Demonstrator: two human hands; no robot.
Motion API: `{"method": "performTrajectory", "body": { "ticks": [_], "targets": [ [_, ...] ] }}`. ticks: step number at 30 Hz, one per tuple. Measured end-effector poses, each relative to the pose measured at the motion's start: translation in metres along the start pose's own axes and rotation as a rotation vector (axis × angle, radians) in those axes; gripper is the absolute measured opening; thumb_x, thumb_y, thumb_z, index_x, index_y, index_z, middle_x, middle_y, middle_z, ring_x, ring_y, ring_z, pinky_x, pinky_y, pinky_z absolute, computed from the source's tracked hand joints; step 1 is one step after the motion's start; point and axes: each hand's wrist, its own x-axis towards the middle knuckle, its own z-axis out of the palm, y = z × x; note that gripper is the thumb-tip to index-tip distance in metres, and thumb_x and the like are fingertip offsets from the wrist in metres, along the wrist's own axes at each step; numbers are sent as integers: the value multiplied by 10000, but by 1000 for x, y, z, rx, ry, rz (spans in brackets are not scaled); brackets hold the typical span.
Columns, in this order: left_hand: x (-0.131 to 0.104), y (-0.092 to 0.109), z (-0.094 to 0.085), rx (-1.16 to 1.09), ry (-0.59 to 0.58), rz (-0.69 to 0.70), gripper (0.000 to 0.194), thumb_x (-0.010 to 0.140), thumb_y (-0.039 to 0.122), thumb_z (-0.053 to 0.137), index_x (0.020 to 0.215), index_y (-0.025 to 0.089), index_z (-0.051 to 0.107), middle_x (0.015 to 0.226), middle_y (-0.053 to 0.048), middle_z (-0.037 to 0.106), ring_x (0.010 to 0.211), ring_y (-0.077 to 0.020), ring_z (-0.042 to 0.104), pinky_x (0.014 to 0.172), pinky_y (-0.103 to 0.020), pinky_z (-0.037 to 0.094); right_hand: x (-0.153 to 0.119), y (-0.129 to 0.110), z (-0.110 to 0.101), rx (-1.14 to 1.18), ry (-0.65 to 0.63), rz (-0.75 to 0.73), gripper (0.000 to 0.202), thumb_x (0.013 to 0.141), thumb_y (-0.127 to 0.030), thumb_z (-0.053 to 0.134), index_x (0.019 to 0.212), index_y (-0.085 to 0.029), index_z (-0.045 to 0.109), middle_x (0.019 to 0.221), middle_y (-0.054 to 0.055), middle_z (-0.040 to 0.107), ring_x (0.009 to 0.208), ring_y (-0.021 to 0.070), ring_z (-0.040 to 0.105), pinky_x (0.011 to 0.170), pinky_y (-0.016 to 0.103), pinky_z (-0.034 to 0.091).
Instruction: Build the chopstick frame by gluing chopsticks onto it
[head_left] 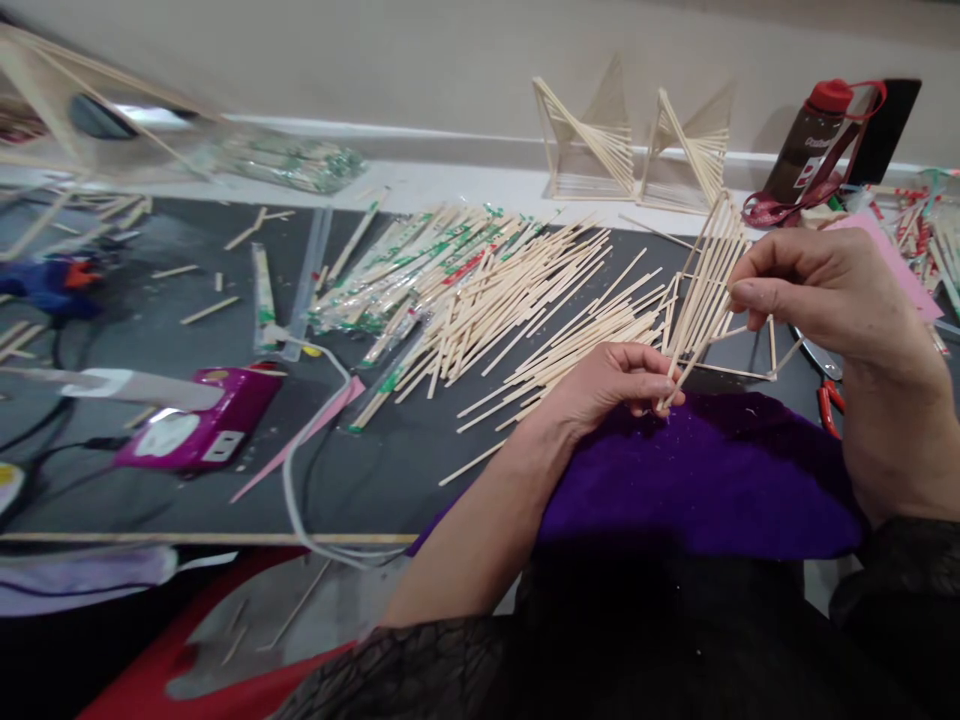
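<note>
A twisted frame of chopsticks (705,290) stands on the dark tabletop before me, its near corner tilted toward my lap. My left hand (634,382) pinches that lower corner between thumb and fingers. Just right of the frame's upper part is my right hand (821,290), thumb and forefinger pressed together. Whether a stick or something finer is between them cannot be made out. Loose bare chopsticks (517,300) lie in a heap left of the frame. A purple cloth (697,480) lies under my hands at the table edge.
Two finished-looking chopstick frames (589,140) stand by the wall. A red-capped bottle (806,140) is at back right, red-handled scissors (829,400) below. Wrapped chopsticks (405,260) lie mid-table. To the left are a purple power block (202,420), a white cable (289,480) and a blue glue gun (52,285).
</note>
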Motion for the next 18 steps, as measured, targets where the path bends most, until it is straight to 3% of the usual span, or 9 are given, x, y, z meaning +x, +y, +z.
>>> {"method": "performTrajectory", "body": {
  "ticks": [5, 12, 18],
  "targets": [
    [0, -1, 1, -12, 27, 15, 180, 605, 273, 797, 728, 162, 727, 669, -40, 733, 518, -112, 617, 459, -207, 374, 1, 1, 7, 31, 71, 9, 123, 796, -239, 712, 695, -182, 673, 583, -10, 606, 502, 98, 556, 470, 240, 411],
    [-1, 2, 5, -5, 115, 22, 164, 569, 277, 814, 645, 161, 727, 611, -40, 724, 512, -109, 616, 495, -213, 445, 1, -4, 17, 179, 73, 103, 119, 796, -230, 679, 694, -176, 651, 574, -6, 609, 470, 83, 551, 434, 214, 422],
    [-2, 3, 9, -37, 177, -37, 217, 537, 299, 839, 648, 150, 726, 606, -51, 726, 526, -140, 658, 473, -213, 461, 2, -1, 30, 291, 140, 165, 133, 768, -278, 678, 756, -146, 679, 614, 4, 641, 479, 76, 572, 418, 189, 437]
  ]
}}
